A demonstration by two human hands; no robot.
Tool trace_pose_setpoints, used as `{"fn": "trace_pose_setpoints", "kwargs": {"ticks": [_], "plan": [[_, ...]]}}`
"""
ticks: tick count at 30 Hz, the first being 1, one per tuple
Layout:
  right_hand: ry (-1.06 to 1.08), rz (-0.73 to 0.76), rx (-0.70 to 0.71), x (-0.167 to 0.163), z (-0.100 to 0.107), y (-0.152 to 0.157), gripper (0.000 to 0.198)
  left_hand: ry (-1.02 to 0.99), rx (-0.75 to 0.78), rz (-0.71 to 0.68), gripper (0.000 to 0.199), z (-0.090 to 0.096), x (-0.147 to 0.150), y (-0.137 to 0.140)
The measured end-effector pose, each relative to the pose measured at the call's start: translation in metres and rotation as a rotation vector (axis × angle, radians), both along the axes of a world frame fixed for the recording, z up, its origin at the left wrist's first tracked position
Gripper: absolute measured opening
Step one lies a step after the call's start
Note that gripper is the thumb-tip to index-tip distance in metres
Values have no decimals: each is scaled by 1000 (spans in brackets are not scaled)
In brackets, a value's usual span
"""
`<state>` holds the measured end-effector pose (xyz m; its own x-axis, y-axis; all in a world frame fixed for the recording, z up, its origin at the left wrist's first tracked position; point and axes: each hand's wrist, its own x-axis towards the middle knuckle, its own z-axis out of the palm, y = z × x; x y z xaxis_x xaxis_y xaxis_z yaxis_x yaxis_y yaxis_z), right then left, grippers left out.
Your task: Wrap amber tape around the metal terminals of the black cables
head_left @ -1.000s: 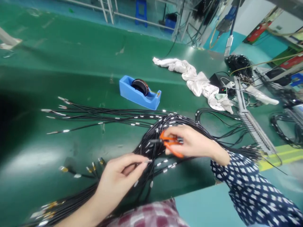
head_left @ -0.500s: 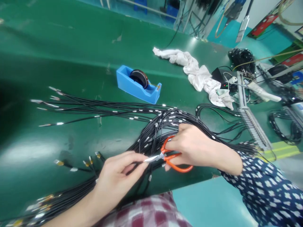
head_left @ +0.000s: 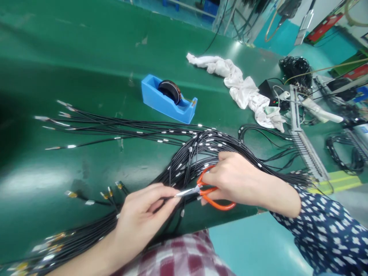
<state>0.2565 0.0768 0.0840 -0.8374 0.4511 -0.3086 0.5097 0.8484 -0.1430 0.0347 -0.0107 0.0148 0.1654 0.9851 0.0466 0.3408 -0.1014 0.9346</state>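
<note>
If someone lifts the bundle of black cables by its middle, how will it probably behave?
The black cable bundle would probably be floppy and sag on both sides, since its long, thin strands already bend in a wide curve. The strands may also slip apart rather than lift as one piece, because their left ends lie fanned out.

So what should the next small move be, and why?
Probably a gentle squeeze of the orange-handled scissors: the right hand holds them with the handle loops apart, and the blades reach the left hand's pinching fingertips, so a hasty snip could nick skin.
</note>
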Motion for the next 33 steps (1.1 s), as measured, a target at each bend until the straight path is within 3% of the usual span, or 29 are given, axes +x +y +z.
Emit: {"fn": "trace_pose_setpoints", "kwargs": {"ticks": [6,16,21,29,33], "plan": [[32,-64,-144,-2,-2,2,43,-7,98,-31,14,-3,-2,-1],[137,-151,-208,-2,2,3,42,-28,24,-68,12,-5,-6,-1],[131,-143,-320,1,0,5,40,-44,-37,-84,12,-5,-8,-1],[96,-23,-69,-4,-3,1,50,-23,-105,-35,10,-5,-7,0],[21,-3,-2,-7,0,-1,46,-9,-79,-47,11,-3,-9,0]]}}
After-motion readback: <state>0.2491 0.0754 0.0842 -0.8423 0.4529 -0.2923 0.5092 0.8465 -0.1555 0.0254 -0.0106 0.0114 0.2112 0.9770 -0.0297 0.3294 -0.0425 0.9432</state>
